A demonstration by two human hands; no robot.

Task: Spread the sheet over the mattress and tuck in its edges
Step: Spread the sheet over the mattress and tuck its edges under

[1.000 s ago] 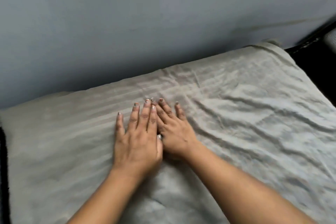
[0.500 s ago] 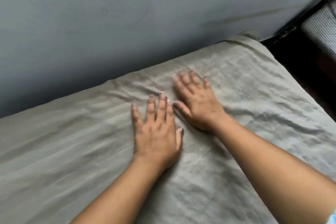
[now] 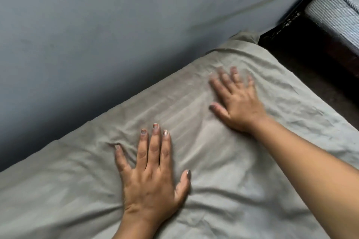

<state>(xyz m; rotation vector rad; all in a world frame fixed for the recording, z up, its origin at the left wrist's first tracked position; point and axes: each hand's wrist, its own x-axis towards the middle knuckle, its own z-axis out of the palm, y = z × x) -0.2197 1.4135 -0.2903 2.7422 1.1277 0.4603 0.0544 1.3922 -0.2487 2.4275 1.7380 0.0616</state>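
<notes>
A grey-green striped sheet (image 3: 223, 180) covers the mattress, creased in many places. Its far edge runs along the wall, and its far right corner (image 3: 246, 39) bunches up against the wall. My left hand (image 3: 151, 176) lies flat on the sheet, palm down, fingers spread. My right hand (image 3: 237, 103) is also flat on the sheet, further right and closer to the far corner, blurred by motion. Neither hand grips any cloth.
A blue-grey wall (image 3: 116, 35) borders the bed on the far side. At the upper right a dark gap of floor (image 3: 318, 60) separates this bed from another mattress with a white ribbed side (image 3: 336, 11).
My hands were side by side and touching; the right one has slid away to the right along the sheet toward the far corner. The left hand's fingers have spread.
</notes>
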